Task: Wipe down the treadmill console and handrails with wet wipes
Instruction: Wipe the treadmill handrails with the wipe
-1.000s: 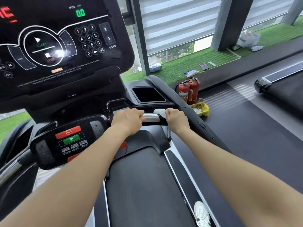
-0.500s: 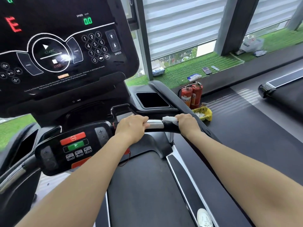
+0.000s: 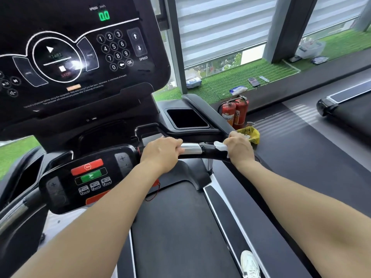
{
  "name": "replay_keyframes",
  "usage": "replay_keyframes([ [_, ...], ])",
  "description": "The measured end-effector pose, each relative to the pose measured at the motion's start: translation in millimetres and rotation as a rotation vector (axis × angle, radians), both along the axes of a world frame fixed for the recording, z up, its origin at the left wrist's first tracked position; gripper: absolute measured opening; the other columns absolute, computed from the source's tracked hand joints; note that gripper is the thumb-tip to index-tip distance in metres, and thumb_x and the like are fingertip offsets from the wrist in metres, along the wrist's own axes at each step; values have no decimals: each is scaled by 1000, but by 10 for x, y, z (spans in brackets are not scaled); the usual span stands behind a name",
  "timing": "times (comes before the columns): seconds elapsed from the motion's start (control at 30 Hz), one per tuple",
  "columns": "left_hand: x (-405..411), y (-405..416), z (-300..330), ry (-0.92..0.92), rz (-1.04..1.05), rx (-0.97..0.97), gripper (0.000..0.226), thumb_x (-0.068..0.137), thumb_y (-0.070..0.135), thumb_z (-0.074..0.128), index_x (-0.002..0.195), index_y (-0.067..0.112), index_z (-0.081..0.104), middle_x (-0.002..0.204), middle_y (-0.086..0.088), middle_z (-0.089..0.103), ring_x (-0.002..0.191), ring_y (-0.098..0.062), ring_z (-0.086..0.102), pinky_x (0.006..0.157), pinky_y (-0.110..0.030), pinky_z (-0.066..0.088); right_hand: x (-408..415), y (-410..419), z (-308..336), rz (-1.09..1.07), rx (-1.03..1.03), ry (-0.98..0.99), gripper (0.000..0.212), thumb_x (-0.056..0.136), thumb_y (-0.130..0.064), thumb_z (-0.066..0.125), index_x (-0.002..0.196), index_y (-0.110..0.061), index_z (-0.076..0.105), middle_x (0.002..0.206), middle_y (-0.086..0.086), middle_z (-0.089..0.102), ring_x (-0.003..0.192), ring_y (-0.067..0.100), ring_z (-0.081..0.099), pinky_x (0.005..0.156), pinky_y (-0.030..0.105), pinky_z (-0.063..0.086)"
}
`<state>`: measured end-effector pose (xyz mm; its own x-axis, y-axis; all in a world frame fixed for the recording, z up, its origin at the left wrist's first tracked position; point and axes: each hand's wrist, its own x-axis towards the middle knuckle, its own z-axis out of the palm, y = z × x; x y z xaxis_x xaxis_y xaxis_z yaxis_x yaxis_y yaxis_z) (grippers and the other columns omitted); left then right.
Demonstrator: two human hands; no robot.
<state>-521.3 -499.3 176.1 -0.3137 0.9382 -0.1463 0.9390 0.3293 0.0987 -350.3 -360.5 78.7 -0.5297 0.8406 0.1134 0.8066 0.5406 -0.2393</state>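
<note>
Right hand (image 3: 239,149) clamps wet wipe (image 3: 220,147) round handrail (image 3: 208,152) | left hand (image 3: 161,152) grips rail | wipe soft, limp, likely slippery: hold bunched in palm.

A gym: treadmill console (image 3: 76,57), second treadmill (image 3: 345,105) alongside, fire extinguishers (image 3: 234,113) by the window.

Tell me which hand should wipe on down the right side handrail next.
Right. The right hand already grips the wet wipe against the handrail at that end. The left hand only holds the bar beside the silver sensor, with no wipe.
</note>
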Motion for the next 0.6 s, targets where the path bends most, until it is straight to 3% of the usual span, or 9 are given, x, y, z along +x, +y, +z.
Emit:
replay_keyframes([
  [0.17,15,0,16,11,-2,0,33,100,36,38,118,18,58,115,1,62,111,-21,50,90,-38,44,226,-209,-97,-51,53,126,5,75,9,66,76,5,64,85,16,52,82,32,52,61,32,39],
  [0.27,21,-4,27,7,-5,-5,34,101,36,37,120,17,57,119,1,62,113,-20,49,91,-38,43,263,-215,-89,-49,44,68,4,79,10,63,79,7,66,89,18,53,85,33,52,62,32,36],
  [0.47,20,0,33,2,-6,-17,33,101,35,37,120,16,57,118,-1,62,113,-22,50,91,-38,43,39,-98,-9,7,77,2,16,81,15,53,78,8,67,91,20,54,88,35,53,71,36,45],
  [0.6,34,-7,37,-3,5,-9,33,101,35,38,120,16,58,118,-1,62,113,-22,50,92,-38,43,222,-279,-141,-102,33,123,7,74,12,66,75,6,67,81,16,52,77,33,53,60,35,46],
])
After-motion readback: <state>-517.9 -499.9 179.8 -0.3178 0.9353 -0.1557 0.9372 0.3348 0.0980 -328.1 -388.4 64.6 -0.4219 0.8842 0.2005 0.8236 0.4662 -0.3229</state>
